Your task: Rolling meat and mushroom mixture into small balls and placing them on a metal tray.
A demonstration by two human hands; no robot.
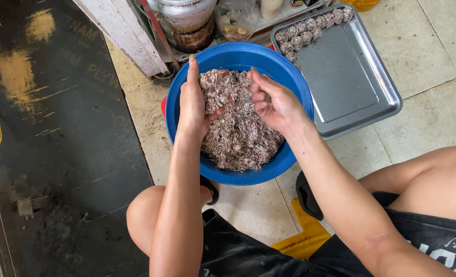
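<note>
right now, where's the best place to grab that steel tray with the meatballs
Probably the near right corner of the rectangular steel tray, coming from the right, fingers under the raised lip. That end is bare, while the round dark meatballs crowd the far edge and the blue plastic basin blocks the left side. Keep it level so they don't roll.

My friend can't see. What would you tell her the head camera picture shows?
Seen from above, a person's left hand and right hand dig into a brownish minced mixture in a blue bowl on a tiled floor. Beside it, a metal tray holds small rolled balls along its far edge.
</note>
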